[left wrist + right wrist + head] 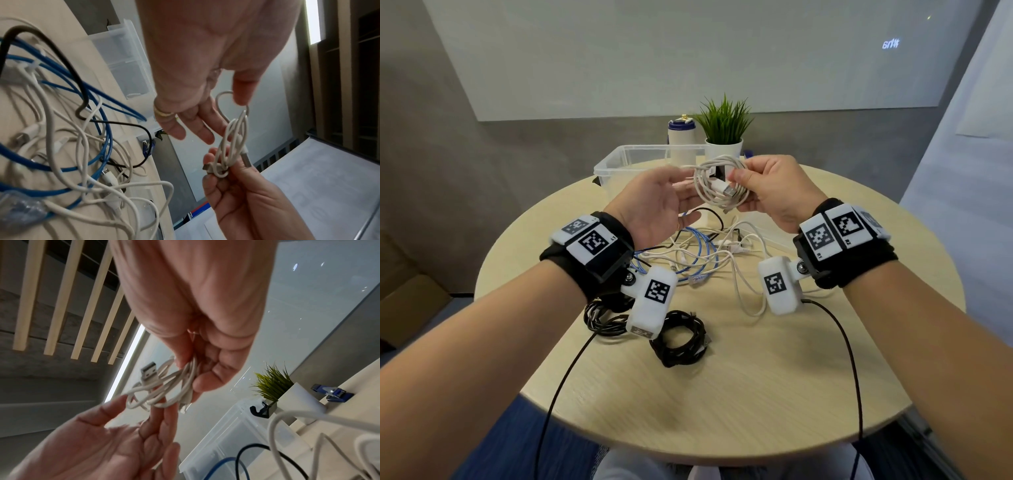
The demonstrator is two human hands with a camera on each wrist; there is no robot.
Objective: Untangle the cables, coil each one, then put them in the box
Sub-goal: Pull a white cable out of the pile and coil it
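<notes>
- Head view: the right hand (774, 192) pinches a coiled white cable (717, 185) above the table (756, 377), in front of the clear box (616, 161); the left hand (654, 202) is relaxed, fingers beside the coil. Two black coils (681, 337) lie finished, not yet boxed.
- Left wrist view: a tangle (61, 138) of blue, white and black cables remains.
- Right wrist view: the coil's plug (149, 370) sticks out, apparently loose.

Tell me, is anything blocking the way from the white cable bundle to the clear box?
Nothing visible does. The right hand grips the coiled white cable in the air just in front of the clear box, whose top is open.
</notes>
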